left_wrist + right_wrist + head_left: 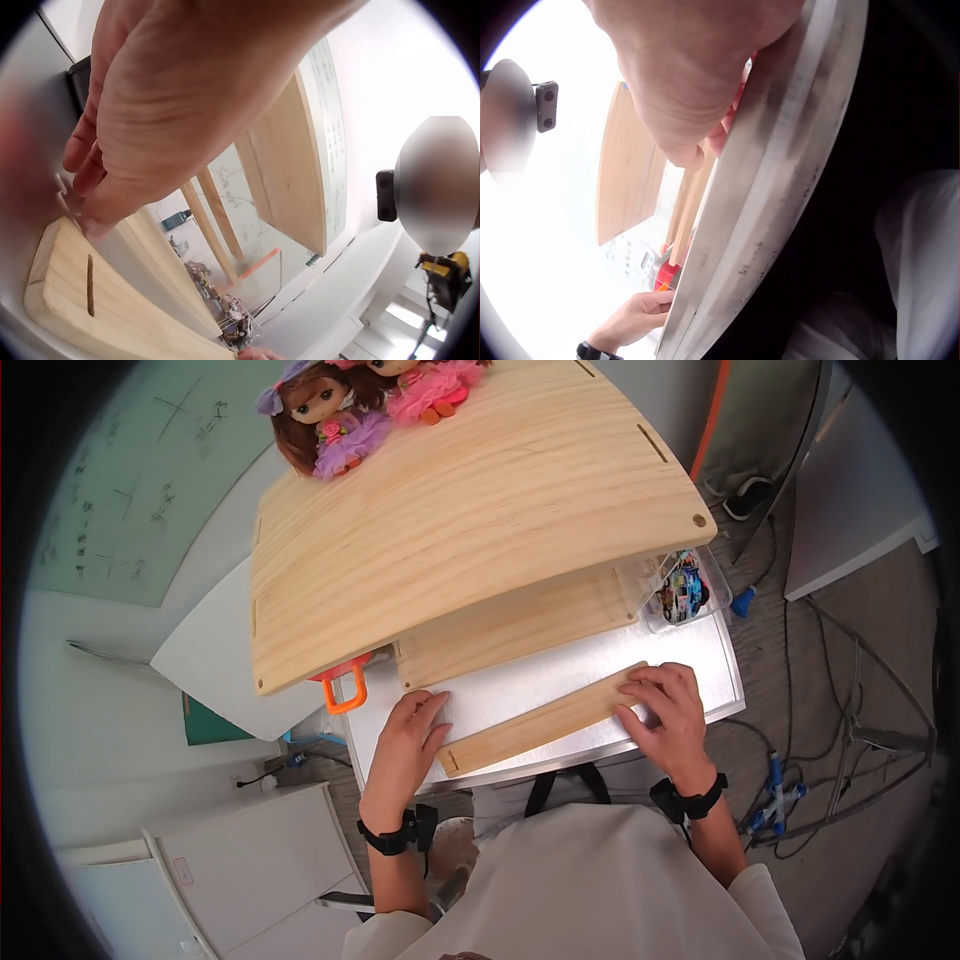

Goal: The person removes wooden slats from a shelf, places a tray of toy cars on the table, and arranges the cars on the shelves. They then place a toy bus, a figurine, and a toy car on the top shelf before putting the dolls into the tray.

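A narrow wooden board (pixel 545 722) lies slantwise on the metal-topped table, a slot cut near its left end. My left hand (pixel 402 735) is beside that end, its thumb right at the board's corner and its fingers loosely bent past it. In the left wrist view, the slotted end of the board (pixel 90 292) shows just below the thumb (pixel 109 206). At the other end, my right hand (pixel 668 715) holds the board, with fingertips over its face and thumb at the near edge. My right hand (pixel 697 82) hides most of that end in the right wrist view.
Above the table (pixel 590 745) stands a wooden shelf with a broad top panel (pixel 480 530) and a lower panel (pixel 520 625). Two dolls (pixel 345 425) sit on top. An orange handle (pixel 346 690) is at left, a clear bin (pixel 685 590) of small items at right. Cables (pixel 800 770) trail over the floor.
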Tool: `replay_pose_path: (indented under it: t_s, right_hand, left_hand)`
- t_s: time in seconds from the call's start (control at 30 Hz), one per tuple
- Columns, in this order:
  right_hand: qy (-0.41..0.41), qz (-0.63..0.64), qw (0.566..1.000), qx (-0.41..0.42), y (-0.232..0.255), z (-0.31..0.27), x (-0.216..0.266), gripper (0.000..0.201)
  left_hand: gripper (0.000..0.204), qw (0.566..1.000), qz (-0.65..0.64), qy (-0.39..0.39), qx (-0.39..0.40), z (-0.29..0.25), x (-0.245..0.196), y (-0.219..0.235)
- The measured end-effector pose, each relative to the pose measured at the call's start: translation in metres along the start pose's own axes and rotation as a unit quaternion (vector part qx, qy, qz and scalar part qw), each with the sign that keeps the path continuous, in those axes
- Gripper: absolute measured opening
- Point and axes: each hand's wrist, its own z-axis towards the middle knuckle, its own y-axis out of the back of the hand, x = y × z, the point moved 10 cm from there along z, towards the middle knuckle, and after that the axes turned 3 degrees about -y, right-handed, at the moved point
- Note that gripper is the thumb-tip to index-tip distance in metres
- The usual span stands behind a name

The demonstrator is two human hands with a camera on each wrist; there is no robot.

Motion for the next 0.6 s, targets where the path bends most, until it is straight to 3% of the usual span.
replay_pose_path:
  t_s: [0.23, 0.43, 0.6]
  right_hand:
    - [-0.003, 0.011, 1.0, 0.006, 0.0, 0.0, -0.002, 0.026]
    - [0.0, 0.003, 1.0, 0.002, 0.001, 0.0, -0.001, 0.024]
    - [-0.001, 0.009, 1.0, -0.003, 0.0, 0.001, 0.0, 0.024]
  left_hand:
    - [0.044, 0.995, -0.07, 0.073, 0.02, -0.008, 0.019, -0.004]
    - [0.043, 0.998, -0.001, 0.052, -0.028, -0.017, 0.02, 0.013]
    - [0.038, 0.996, -0.009, 0.088, -0.006, -0.024, 0.037, 0.009]
